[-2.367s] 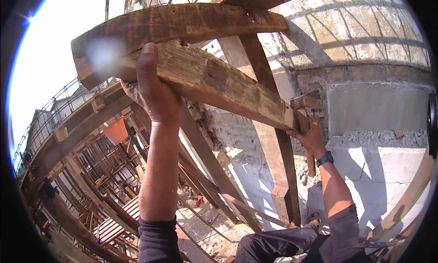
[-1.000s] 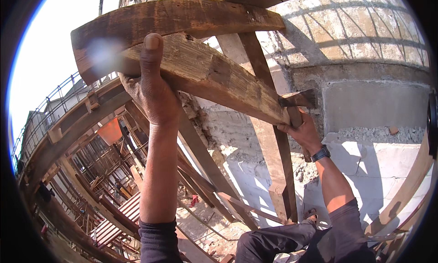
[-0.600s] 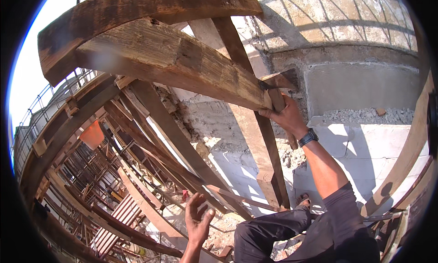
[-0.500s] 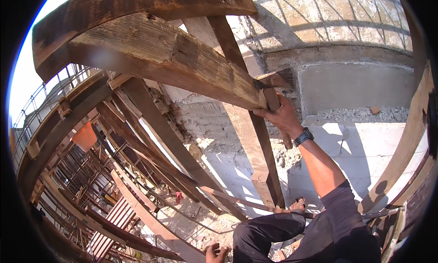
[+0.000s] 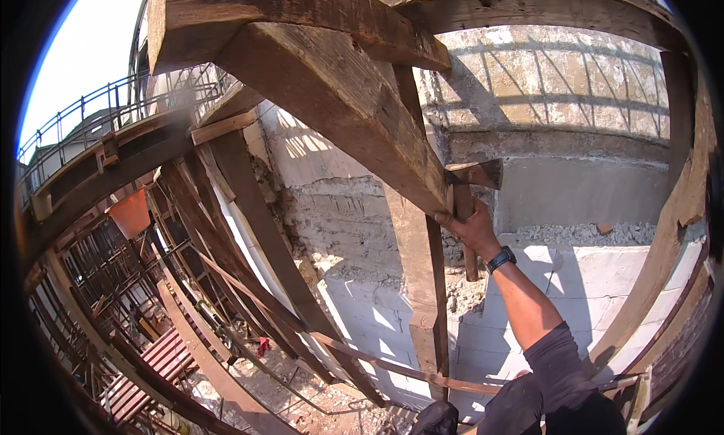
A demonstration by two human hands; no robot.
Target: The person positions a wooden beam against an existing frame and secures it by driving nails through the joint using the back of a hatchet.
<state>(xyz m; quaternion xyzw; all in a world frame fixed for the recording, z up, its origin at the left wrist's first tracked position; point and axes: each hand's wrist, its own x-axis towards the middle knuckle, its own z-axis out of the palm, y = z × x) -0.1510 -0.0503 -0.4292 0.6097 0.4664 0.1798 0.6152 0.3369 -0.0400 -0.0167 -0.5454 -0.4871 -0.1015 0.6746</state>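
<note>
Head view: our right hand closed around handle of hatchet, thumb at lower end of slanting beam; whether thumb touches wood, we cannot tell. Hatchet just beside beam end, head above our grip, blade toward right. Left hand's fingers we cannot tell. Post behind beam, pale wall beyond, orange bucket far left.

Tool handle partly hidden by right hand, upper beam cropped

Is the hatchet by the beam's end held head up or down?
Head up: its blade sits above the right hand, with the handle showing below.
</note>
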